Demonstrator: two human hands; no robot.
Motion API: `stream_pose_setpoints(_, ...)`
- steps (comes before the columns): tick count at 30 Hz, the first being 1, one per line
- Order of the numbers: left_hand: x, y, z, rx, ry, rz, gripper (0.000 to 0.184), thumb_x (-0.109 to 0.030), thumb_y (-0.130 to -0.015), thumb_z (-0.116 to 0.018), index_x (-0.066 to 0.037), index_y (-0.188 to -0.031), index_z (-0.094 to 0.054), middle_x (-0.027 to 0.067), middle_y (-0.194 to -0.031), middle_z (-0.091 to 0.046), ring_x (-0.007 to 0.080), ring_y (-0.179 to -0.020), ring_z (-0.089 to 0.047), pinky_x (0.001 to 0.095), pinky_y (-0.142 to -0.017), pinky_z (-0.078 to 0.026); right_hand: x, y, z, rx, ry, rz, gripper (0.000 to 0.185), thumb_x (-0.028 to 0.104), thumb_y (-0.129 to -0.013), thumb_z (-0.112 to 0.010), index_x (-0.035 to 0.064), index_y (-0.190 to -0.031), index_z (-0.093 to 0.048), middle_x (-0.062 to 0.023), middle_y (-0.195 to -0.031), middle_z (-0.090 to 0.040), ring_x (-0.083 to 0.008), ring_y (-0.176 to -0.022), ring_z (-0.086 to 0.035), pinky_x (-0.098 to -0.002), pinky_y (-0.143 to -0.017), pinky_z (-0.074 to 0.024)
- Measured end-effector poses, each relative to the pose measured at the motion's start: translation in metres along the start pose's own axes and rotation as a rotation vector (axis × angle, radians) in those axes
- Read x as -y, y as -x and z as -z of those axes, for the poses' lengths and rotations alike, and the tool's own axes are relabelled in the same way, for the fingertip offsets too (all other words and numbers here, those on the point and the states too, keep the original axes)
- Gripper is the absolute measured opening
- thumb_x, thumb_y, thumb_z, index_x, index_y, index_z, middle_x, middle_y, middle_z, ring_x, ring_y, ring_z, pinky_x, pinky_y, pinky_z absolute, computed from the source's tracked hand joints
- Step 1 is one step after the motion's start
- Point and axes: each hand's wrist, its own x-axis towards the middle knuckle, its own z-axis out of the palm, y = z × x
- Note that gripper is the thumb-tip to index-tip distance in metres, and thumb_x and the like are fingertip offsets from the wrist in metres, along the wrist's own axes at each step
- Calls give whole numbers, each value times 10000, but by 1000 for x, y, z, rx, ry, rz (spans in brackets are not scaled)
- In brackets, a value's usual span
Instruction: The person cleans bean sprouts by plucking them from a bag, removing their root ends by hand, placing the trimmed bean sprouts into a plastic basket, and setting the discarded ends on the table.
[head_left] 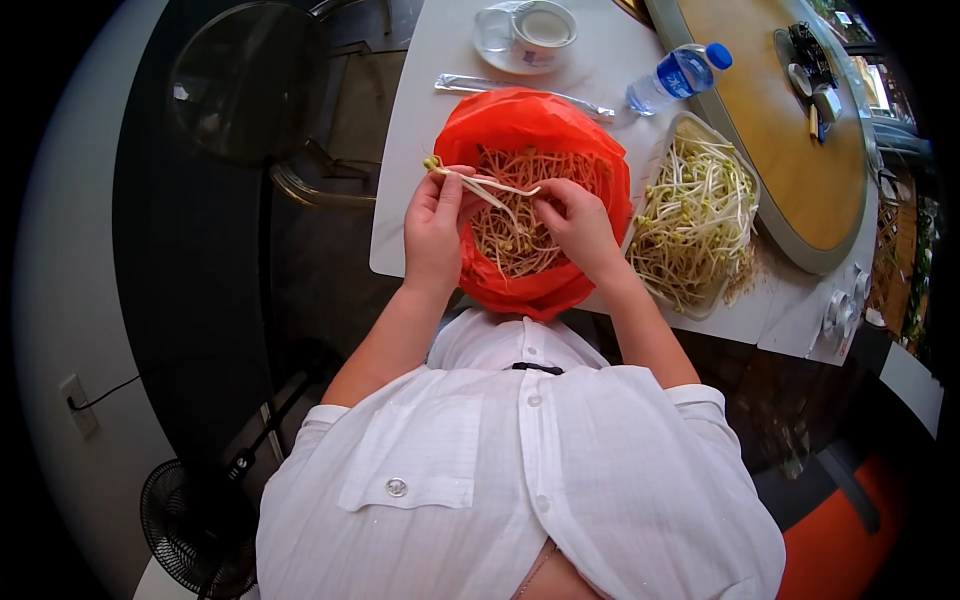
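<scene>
My left hand (436, 215) pinches a few bean sprouts (478, 184) near their yellow-green heads. The thumb and forefinger of my right hand (576, 222) are pressed together at the tail end of one of these sprouts. Both hands are over an open red plastic bag (535, 115), which holds a heap of brownish root ends (515, 245). To the right of the bag, a clear tray (700, 308) is piled with bean sprouts (695, 210), pale with yellow-green heads.
On the white table (400, 215) are a water bottle (672, 80) with a blue cap, a wrapped utensil packet (525, 92) and stacked dishes (543, 25). A round wooden turntable (780, 110) is at the right. A chair (250, 85) and a black fan (195, 520) stand at the left.
</scene>
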Motion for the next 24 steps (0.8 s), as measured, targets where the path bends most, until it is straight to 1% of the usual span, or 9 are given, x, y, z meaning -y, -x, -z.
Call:
stream_pose_setpoints(1,0,-1,0,-1,1,-2,186,-170,-949,-408,-20,-991,-510,128,-991,-612,176,-902,-595,284,-815,-473,5,4,3,-55,27,35,164,65,-788,-545,41,-942,-598,-135,-878,-578,-296,-797,-580,-355,-711,-465)
stream_pose_setpoints(3,1,-4,0,57,96,63,197,-183,-954,-386,-30,-1012,-495,181,-1034,-597,243,-962,-589,354,-851,-465,13,9,8,-112,55,71,159,59,-789,-540,33,-935,-599,-135,-872,-583,-294,-789,-582,-351,-709,-464)
stream_pose_setpoints(5,2,-4,0,60,100,81,195,-185,-955,-379,-35,-1011,-491,187,-1041,-593,253,-977,-584,357,-853,-466,19,12,12,-311,138,108,153,55,-801,-527,22,-932,-601,-137,-871,-594,-294,-792,-587,-347,-710,-464)
stream_pose_setpoints(9,4,-4,-1,82,131,95,192,-186,-957,-372,-41,-1012,-484,193,-1048,-589,268,-997,-577,366,-856,-469,23,19,15,-291,50,60,158,83,-837,-525,7,-957,-595,-118,-849,-620,-226,-746,-611,-304,-662,-477)
stream_pose_setpoints(11,6,-5,-2,70,129,94,191,-186,-957,-374,-40,-1013,-483,192,-1046,-589,268,-996,-578,366,-852,-471,25,25,14,26,-449,-323,176,116,-856,-546,-12,-968,-591,-91,-819,-634,-139,-687,-601,-248,-615,-479)
stream_pose_setpoints(14,10,-4,-6,58,117,89,186,-183,-955,-377,-42,-1015,-483,188,-1041,-590,266,-1001,-575,368,-859,-468,25,30,8,141,-636,-358,197,120,-852,-566,-34,-973,-584,-70,-767,-628,-87,-646,-573,-214,-583,-472)
stream_pose_setpoints(15,11,-4,-7,59,105,81,182,-180,-955,-378,-44,-1017,-483,185,-1038,-591,264,-1007,-572,369,-869,-461,21,30,4,160,-655,-373,166,75,-837,-554,-40,-953,-580,-66,-744,-624,-100,-636,-575,-221,-587,-477)
stream_pose_setpoints(20,15,2,-16,110,93,64,164,-163,-954,-379,-50,-1026,-473,175,-1039,-593,237,-1001,-567,356,-886,-435,18,28,-5,230,-646,-347,138,29,-805,-520,-39,-915,-568,-47,-716,-597,-99,-626,-559,-222,-578,-461)
stream_pose_setpoints(24,21,5,-19,179,208,102,159,-170,-953,-382,-56,-1040,-452,116,-873,-576,208,-852,-582,336,-810,-461,14,34,-21,229,-656,-300,132,13,-781,-509,-22,-896,-563,-28,-705,-567,-95,-611,-527,-224,-556,-432)
